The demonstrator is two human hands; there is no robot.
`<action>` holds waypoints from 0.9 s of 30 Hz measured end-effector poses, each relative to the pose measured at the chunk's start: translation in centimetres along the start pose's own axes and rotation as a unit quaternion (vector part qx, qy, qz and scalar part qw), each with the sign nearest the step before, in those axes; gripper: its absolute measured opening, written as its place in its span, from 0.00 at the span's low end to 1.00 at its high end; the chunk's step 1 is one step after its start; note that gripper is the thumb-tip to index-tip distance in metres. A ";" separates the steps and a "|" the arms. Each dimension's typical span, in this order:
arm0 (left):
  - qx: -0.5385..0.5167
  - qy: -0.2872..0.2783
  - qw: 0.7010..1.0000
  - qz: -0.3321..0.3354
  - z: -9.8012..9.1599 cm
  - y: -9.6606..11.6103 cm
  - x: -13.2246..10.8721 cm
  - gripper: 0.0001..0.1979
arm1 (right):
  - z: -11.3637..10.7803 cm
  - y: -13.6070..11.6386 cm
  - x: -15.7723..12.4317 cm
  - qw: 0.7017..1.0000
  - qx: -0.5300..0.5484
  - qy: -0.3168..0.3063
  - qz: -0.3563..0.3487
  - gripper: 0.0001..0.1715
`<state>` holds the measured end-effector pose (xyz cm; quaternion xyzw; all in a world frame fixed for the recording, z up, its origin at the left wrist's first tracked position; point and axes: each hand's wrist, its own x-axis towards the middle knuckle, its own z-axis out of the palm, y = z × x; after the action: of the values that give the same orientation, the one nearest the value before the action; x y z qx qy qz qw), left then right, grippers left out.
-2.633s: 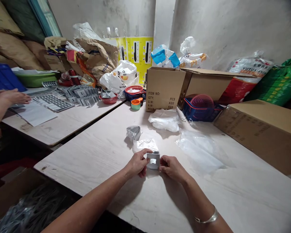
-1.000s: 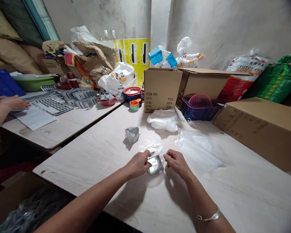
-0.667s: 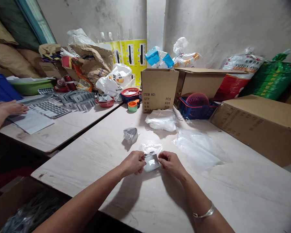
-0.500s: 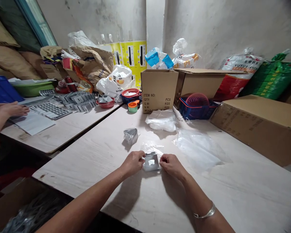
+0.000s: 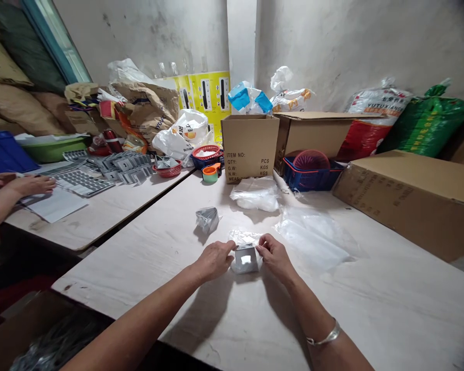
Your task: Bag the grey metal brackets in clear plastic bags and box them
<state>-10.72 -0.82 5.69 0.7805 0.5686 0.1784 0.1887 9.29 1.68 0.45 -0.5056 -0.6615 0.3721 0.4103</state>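
A small shiny metal piece in a clear plastic bag (image 5: 246, 258) lies on the pale table (image 5: 371, 309) between my hands. My left hand (image 5: 213, 259) pinches its left edge with curled fingers. My right hand (image 5: 274, 253) pinches the right edge and the bag's top; a silver bangle (image 5: 325, 337) circles that wrist. Just beyond them sits a crumpled bagged metal piece (image 5: 207, 219). Loose clear plastic bags (image 5: 313, 234) lie to the right.
Cardboard boxes (image 5: 249, 147) (image 5: 413, 198), a blue basket (image 5: 311, 175), a tape roll (image 5: 209, 173) and sacks line the back. Another person's hand (image 5: 31, 184) rests on the left table by stacked metal plates (image 5: 127, 161). A carton of bagged parts (image 5: 46, 340) sits low left.
My hands turned the bagged metal piece over and set it flat, then closed in on both its edges. The view shifted slightly; the other person's hand moved a little right.
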 end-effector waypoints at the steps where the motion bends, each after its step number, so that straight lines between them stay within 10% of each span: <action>1: -0.017 0.006 1.000 -0.018 0.1 0.0 0.1 0.08 | -0.2 -0.1 0.0 1.000 0.006 -0.009 -0.004 0.06; 12: -0.197 0.028 0.969 -0.145 2.7 -0.3 0.4 0.09 | -0.4 -0.4 -0.3 0.998 -0.004 -0.049 -0.025 0.04; 27: 0.000 0.235 0.971 0.035 0.9 1.0 0.0 0.10 | -0.5 -2.7 -1.0 0.992 -0.011 0.057 -0.111 0.08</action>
<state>-9.45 -1.22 5.41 0.7359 0.5697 0.3635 0.0434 8.93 0.18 2.91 -0.4537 -0.6931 0.2878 0.4805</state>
